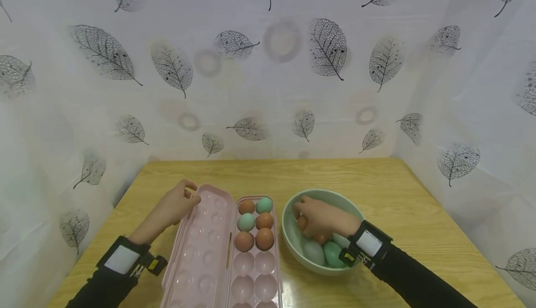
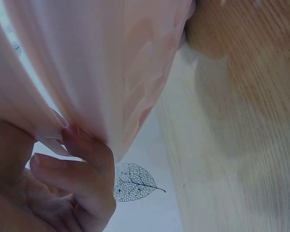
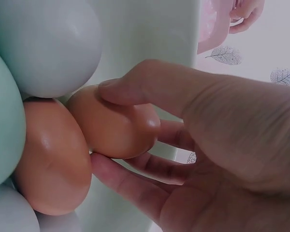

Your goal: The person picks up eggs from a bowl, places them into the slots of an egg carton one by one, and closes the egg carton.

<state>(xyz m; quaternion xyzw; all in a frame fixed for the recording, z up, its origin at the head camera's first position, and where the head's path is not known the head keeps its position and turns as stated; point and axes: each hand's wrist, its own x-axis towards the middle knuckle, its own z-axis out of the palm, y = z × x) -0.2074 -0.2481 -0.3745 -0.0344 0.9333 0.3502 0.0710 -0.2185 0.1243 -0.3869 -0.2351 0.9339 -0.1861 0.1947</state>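
A pink plastic egg box lies unfolded on the table. Brown and pale green eggs fill its far cups; the nearer visible cups hold none. My left hand pinches the far left corner of the box's lid between thumb and fingers. To the right stands a pale green bowl with several eggs inside. My right hand reaches into it and grips a brown egg between thumb and fingers, beside the bowl's wall. Another brown egg touches the gripped one. A whitish egg lies next to them.
The wooden table carries the box and bowl side by side, with a narrow gap between. A white curtain with leaf prints encloses the back and both sides. Each wrist wears a strapped camera.
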